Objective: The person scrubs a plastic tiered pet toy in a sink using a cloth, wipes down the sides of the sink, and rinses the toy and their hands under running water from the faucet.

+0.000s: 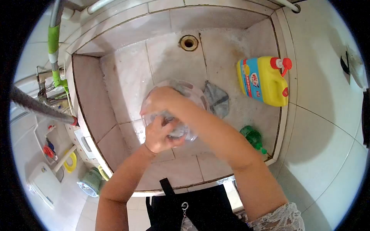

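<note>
Low in the tiled basin, a clear plastic bowl-like vessel (197,99) is under both my hands. My left hand (158,134) comes from the lower left, its fingers curled round the vessel's near side. Reaching across from the right, my right hand (162,101) bends over the vessel's far left part. It is slightly blurred, and most of its fingers are hidden, so what they hold does not show. A grey cloth (217,99) lies on the wet basin floor just right of the vessel.
The tiled basin (127,65) has a round drain (189,43) at its far side. A yellow detergent jug (266,81) with a red pump and a green bottle (252,138) lie to the right. Poles (54,42) and a small basket (89,184) are at left.
</note>
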Motion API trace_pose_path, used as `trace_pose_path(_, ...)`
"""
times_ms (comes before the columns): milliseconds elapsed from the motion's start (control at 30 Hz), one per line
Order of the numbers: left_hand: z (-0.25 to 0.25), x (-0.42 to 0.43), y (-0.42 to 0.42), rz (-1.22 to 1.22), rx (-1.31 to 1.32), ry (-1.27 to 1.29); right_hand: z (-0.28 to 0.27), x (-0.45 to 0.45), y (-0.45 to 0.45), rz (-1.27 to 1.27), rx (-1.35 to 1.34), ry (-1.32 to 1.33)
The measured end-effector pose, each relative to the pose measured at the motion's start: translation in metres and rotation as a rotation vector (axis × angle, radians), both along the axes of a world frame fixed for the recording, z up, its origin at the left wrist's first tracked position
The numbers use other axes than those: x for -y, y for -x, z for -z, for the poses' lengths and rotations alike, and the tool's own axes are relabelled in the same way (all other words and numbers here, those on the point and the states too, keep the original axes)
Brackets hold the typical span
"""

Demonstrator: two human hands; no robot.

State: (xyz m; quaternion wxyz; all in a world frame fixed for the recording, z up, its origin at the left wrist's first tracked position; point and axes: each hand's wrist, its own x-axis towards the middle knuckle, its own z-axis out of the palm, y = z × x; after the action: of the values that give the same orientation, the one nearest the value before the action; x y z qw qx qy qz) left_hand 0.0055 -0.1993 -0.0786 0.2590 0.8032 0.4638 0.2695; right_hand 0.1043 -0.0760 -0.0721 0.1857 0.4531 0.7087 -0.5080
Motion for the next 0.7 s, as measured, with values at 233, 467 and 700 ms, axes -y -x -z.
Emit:
trace_pose_path(233, -0.032, -0.048, -0.008, 0.462, -0.017, 0.119, 0.028, 0.089, -0.097, 1.488, -0.373, 0.145)
trace_pose_path(467, -0.011, 0.03, -0.043, -0.225, 0.227, 0.08, 0.01, 0.128, -0.074, 1.561, -0.722, -0.039)
trace_pose_path(700, -0.006, 0.028, -0.041, -0.234, 0.145, 0.014, 0.01, 0.024, 0.003, -0.091, -0.138, -0.007)
